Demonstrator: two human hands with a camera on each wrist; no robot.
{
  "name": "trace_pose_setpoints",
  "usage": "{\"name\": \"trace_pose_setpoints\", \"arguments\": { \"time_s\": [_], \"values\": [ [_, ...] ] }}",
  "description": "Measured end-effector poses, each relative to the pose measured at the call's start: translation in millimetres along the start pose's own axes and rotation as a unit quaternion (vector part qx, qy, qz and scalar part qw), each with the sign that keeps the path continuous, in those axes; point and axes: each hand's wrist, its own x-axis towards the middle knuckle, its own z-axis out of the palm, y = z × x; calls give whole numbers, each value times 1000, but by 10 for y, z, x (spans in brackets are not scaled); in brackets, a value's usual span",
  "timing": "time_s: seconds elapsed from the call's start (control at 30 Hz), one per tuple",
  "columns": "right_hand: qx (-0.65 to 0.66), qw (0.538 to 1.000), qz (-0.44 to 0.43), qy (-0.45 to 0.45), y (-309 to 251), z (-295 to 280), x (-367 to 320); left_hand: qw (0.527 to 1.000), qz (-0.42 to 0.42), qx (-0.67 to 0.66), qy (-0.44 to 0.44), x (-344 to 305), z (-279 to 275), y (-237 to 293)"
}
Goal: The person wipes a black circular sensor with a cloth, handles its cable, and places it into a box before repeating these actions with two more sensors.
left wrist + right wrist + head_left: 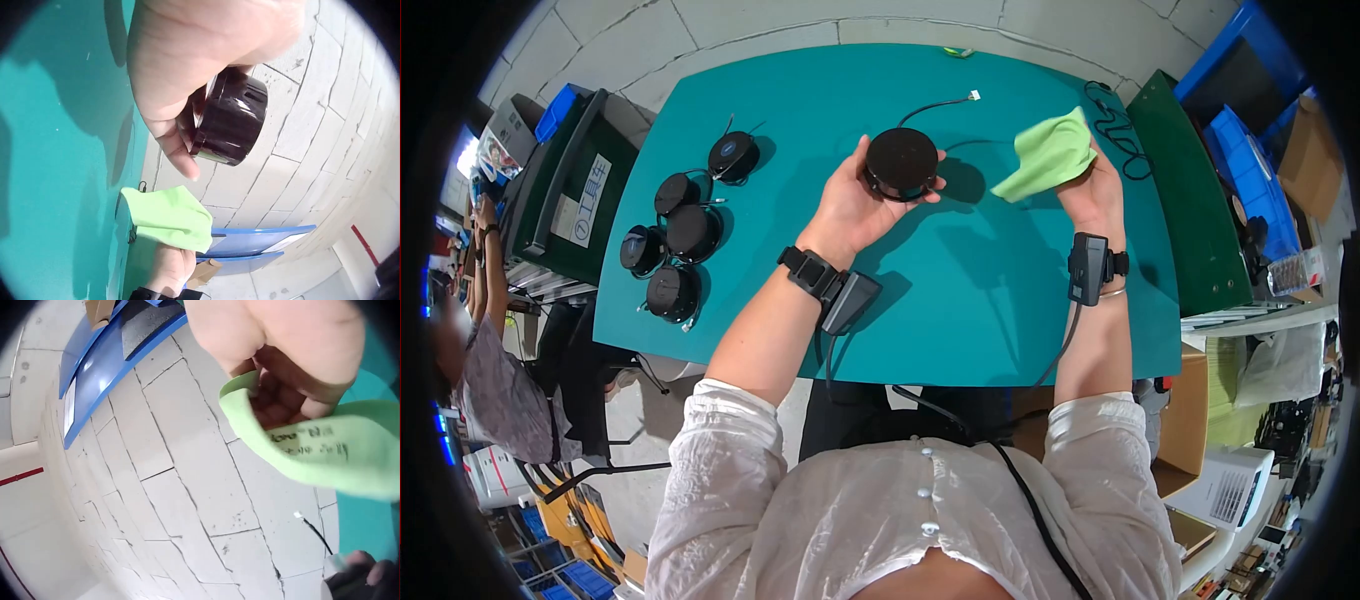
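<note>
Left hand [850, 205] curled round the rim of a black puck-shaped device [902, 162], held just above the teal table [960, 320] near the middle of its far half. Right hand [1095, 190] pinches a green cleaning cloth [1048, 155] by one end, and the loose end spreads leftward toward the puck.

Table: both hands work over its far half.

Five matching pucks [692, 232]: clustered along the left edge, well apart from both hands.

Cloth: lies to the right of the held puck at about the same level, near it but not touching. A strip of bare table shows between them. The right hand alone holds the cloth.

Held puck: flat round face turned up toward the head camera, so its axis stands roughly upright. The left wrist view shows its glossy side wall [231, 119].

Lead: a thin wire with a white connector [973, 96] runs from the puck toward the far edge.
</note>
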Motion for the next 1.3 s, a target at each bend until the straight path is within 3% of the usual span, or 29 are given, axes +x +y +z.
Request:
{"name": "trace_pose_setpoints", "arguments": {
  "time_s": [0.1,0.2,0.27,0.4,0.47,0.53,0.6,0.63,0.7,0.73,0.8,0.83,0.87,0.93,0.97,1.13,1.17,1.23,1.3],
  "values": [
    [16,1000,20,10,85,73,-27,1000,5,-9,-15,-17,-2,0],
    [-12,998,38,45,226,140,-53,999,2,-21,32,-33,81,-3],
    [-53,996,-22,-71,331,320,-166,998,-14,-51,17,-32,71,-13],
    [-173,945,26,-275,602,673,-464,999,-18,-41,-15,-39,81,-65],
    [-373,833,-4,-408,718,770,-545,985,-98,-66,-124,-6,-167,-26],
    [-566,692,-141,-425,768,790,-549,998,-51,-24,17,-31,-38,-57],
    [-617,624,-173,-447,811,821,-546,998,-4,70,-7,-43,-35,-89],
    [-617,624,-173,-449,820,819,-552,998,-2,70,-6,-44,-4,-99],
    [-694,534,-240,-419,857,781,-579,992,-14,109,54,-64,72,-123],
    [-694,534,-240,-419,864,760,-555,992,-14,109,54,-73,65,-135],
    [-729,478,-294,-392,853,712,-478,990,-40,123,58,-76,58,-156],
    [-710,507,-297,-388,842,692,-470,990,-45,112,68,-76,79,-149],
    [-711,507,-298,-387,842,685,-477,990,-45,113,67,-73,96,-139],
    [-671,618,-226,-340,851,667,-503,999,-8,27,15,-70,103,-114],
    [-671,619,-226,-340,858,653,-496,1000,-4,6,-12,-62,45,-87],
    [-638,667,-187,-337,821,651,-458,1000,11,-14,14,-64,81,-52],
    [-638,667,-186,-337,821,665,-458,999,24,-24,11,-43,44,-49],
    [-657,586,-273,-387,831,699,-464,998,37,-20,39,-57,46,-30],
    [-651,576,-276,-410,882,749,-515,997,39,19,60,-84,66,-34]
  ]
}}
